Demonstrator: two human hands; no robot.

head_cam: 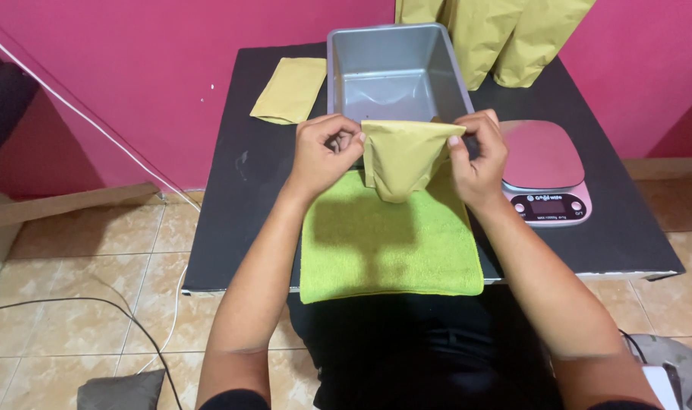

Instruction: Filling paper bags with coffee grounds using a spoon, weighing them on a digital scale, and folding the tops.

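An olive-yellow paper pouch [401, 159] hangs above a green cloth [387, 243], held by its top corners. My left hand [324, 152] pinches the pouch's left top corner. My right hand [479, 156] pinches the right top corner. The pouch sits just in front of a grey metal tray [346, 76], which looks empty inside.
A pink kitchen scale [547, 175] stands right of my right hand on the black table [239, 197]. A flat olive pouch [290, 89] lies at the back left. Several upright olive bags [498, 30] stand behind the tray. Cables run across the tiled floor [80, 273].
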